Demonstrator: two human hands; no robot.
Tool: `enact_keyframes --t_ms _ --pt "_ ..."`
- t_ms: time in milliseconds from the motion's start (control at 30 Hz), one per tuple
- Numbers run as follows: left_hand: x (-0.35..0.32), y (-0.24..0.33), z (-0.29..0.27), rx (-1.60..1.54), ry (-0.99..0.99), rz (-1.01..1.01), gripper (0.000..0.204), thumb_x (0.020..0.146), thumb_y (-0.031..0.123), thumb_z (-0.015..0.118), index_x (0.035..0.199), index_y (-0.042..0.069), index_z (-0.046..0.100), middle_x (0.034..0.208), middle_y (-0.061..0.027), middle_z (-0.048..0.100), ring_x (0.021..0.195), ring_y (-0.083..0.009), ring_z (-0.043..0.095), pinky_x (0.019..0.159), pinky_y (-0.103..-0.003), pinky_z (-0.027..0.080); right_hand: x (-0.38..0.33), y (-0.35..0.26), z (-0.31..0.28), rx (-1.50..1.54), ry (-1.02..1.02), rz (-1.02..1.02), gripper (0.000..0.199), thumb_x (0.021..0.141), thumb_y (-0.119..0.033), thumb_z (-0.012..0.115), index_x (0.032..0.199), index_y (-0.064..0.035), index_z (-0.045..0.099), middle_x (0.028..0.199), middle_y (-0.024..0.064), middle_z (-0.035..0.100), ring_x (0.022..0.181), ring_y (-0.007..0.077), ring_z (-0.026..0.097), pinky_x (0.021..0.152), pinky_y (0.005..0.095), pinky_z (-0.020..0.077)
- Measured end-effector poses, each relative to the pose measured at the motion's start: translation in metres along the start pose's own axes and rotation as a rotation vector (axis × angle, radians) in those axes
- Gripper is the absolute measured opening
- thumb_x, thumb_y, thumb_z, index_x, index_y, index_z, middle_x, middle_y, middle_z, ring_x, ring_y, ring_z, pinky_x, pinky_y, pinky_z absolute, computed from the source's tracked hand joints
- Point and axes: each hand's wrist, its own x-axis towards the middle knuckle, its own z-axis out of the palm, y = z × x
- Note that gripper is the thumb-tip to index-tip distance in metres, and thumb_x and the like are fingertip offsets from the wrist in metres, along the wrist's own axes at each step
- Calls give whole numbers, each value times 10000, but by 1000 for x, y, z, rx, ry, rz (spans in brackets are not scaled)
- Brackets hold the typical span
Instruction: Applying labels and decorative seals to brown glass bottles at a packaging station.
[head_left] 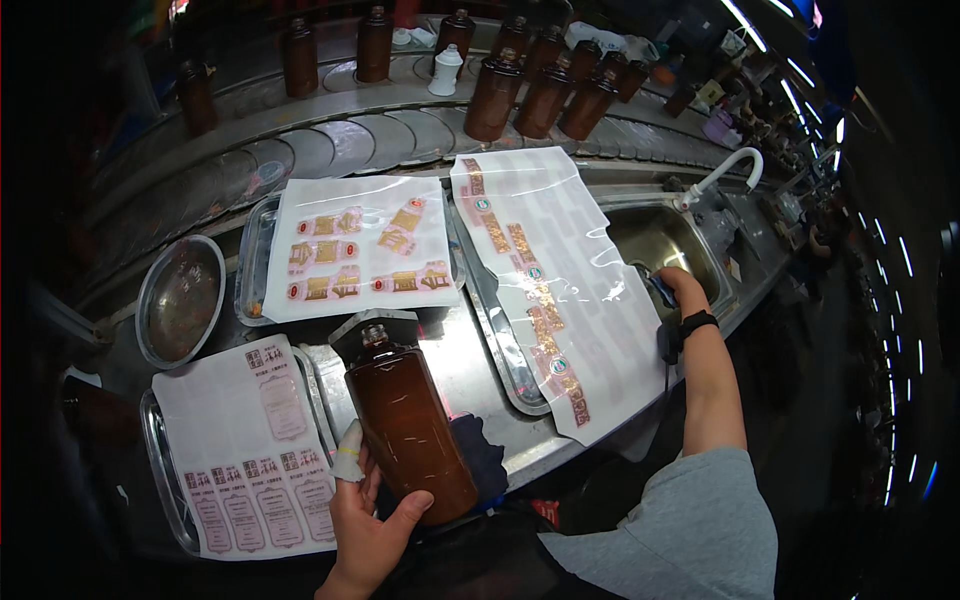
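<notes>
At seven o'clock the left hand gripped the brown bottle near its base, a hold best low and steady to leave its broad face free, while at three o'clock the right hand closed on an apparent dark cloth beside the sink.

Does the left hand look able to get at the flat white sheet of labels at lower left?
Probably not freely: the left hand grips the tall, translucent brown bottle and looks occupied, though the white label sheet lies close by, seemingly unobstructed.
</notes>
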Motion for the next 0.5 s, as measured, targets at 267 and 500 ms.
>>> enact_keyframes --t_ms 267,500 --pt "-4 -10 0 47 24 95 892 827 67 769 1503 -63 203 1493 -245 359 1415 -310 362 1167 -439 295 -59 -31 9 452 -176 13 238 904 -299 594 778 -107 655 658 45 640 442 150 494 419 321 358" --pt "-4 -7 4 45 13 116 876 836 66 760 1500 -71 206 1479 -236 380 1392 -289 392 1162 -415 307 -237 -183 49 446 -994 -442 320 981 -305 551 813 -46 635 593 6 568 378 73 390 383 244 301"
